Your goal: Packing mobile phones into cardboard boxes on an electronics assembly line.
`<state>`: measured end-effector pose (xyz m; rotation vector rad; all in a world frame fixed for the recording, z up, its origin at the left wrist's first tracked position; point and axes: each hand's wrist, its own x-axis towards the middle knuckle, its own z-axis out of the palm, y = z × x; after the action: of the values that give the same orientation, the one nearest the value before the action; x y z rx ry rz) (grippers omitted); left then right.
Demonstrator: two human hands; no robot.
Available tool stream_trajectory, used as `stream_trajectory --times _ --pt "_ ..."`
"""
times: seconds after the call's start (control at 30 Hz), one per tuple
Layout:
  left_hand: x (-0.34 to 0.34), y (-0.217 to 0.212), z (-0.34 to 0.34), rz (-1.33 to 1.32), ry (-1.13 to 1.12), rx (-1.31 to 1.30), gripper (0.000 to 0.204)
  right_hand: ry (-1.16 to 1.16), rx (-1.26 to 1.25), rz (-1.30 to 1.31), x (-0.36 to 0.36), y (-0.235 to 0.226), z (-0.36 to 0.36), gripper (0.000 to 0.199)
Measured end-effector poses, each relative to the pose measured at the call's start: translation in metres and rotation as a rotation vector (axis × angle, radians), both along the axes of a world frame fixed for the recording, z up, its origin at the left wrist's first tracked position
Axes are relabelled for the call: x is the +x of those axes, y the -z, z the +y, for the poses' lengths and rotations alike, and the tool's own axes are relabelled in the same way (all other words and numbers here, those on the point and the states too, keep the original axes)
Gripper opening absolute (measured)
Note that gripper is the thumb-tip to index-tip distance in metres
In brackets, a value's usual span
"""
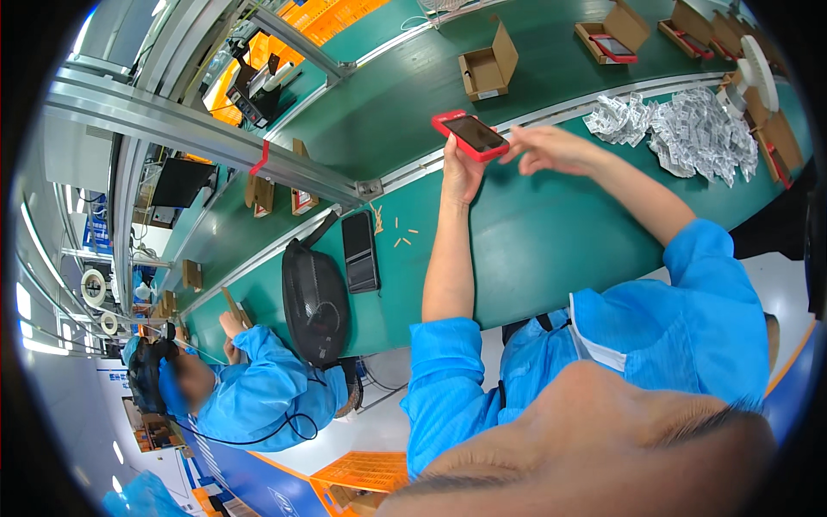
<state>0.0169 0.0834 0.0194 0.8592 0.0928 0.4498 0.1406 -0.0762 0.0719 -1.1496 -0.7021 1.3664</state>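
My left hand (461,172) holds up a phone in a red case (470,135), dark screen facing me, above the green table (534,233). Its fingers grip the phone from below. My right hand (550,148) is just right of the phone, fingers spread, fingertips at or near its right edge. Both forearms are bare below blue sleeves.
A pile of small white packets (689,129) lies at the right. Open brown cardboard boxes (487,65), some with red phones inside (613,45), ride the green conveyor. A black phone (359,250) and a black bag (314,302) lie at the left. A co-worker in blue (250,388) sits further left.
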Motion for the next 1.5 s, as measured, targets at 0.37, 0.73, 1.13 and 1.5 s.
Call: stream_trajectory --times 0.37,0.73,1.13,1.5 --pt "0.006 0.004 0.002 0.054 -0.058 0.032 0.069 0.65 0.191 0.108 0.057 0.06 0.075 0.031" --pt "0.007 0.015 0.005 0.169 -0.15 0.162 0.054 0.268 0.452 -1.217 -0.006 0.074 0.039 0.016" --pt "0.014 0.025 -0.004 0.215 -0.258 0.544 0.032 0.17 0.411 -1.159 -0.005 0.068 0.036 0.013" --pt "-0.004 0.027 0.113 0.91 -1.35 0.751 0.047 0.164 0.374 -1.141 0.0 0.07 0.031 0.007"
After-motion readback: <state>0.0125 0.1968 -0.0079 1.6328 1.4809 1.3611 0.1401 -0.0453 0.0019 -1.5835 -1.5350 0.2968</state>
